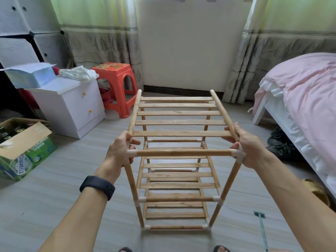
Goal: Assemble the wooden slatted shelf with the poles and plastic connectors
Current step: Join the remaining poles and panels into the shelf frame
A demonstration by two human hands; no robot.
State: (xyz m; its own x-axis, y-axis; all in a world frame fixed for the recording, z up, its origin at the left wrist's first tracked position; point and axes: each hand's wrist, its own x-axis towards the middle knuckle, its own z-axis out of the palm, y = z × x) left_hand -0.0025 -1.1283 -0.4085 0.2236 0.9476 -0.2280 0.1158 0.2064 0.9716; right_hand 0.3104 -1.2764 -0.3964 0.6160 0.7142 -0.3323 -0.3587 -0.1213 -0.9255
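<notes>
I am looking into a bedroom in a home. Well to the right of the fingers [229, 128] of the right hand [249, 148] stands a bed [309, 99] with a pink cover. Beyond the fingers of both hands, long curtains [101, 44] with a leaf pattern hang at the far wall [190, 51]. To the left of the fingers [127, 135] of the left hand [118, 153] I see a white bedside cabinet [72, 106] with two drawers, a red plastic stool [116, 82] and an open cardboard box [27, 142] on the tiled floor [72, 160].
</notes>
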